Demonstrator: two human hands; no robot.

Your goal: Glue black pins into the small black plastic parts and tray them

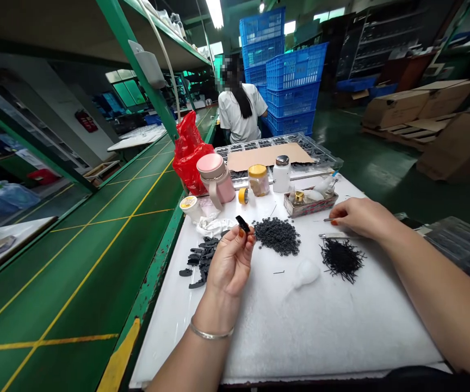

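Observation:
My left hand (230,261) is raised over the white foam mat (308,326), its fingers pinched on a small black plastic part (242,222). To its left lies a heap of similar black parts (200,260). A pile of tiny dark rings (278,235) sits just right of that hand. My right hand (361,216) rests on the mat farther right, fingers closed on a thin metal tool (328,219), perhaps tweezers. In front of it lies a pile of thin black pins (342,258). A single pin (278,271) lies between the piles.
At the mat's far edge stand a pink mug (216,179), a yellow-lidded jar (258,179), a white bottle (281,174), a tape roll (243,195) and a small tray (310,204). A red bag (188,149), part trays (276,152), a green conveyor (75,256). A person (241,109) sits ahead by blue crates (292,81).

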